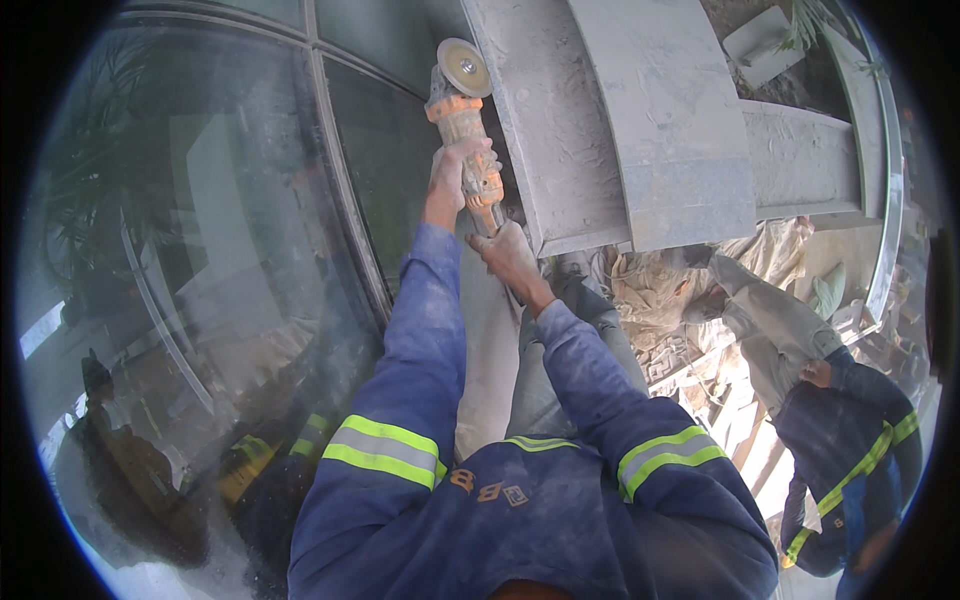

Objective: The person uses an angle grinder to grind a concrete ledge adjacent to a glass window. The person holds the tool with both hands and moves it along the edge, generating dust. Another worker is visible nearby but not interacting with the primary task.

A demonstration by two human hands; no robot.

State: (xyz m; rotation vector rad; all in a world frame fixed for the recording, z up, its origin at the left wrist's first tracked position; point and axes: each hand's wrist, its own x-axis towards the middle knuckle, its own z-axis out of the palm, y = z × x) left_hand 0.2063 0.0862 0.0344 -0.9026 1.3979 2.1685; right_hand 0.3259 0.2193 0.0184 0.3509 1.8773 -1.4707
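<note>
Both my hands are on a dusty orange and grey angle grinder (461, 122) held out in front of me. Its pale round disc (465, 68) is at the far end, tilted so that its flat face shows. My left hand (457, 172) wraps round the middle of the body. Closer to me, my right hand (508, 255) grips the narrow rear end. The disc stands near the left edge of a dust-covered grey slab (550, 110); whether they touch, I cannot tell. To the left of the grinder is a glass panel (385, 165).
A large framed window (200, 200) with reflections fills the left side. A wide grey panel (680, 130) lies beside the slab. At the right, a person (840, 430) in a dark jacket with reflective bands stands near dusty cloth (645, 290) and debris.
</note>
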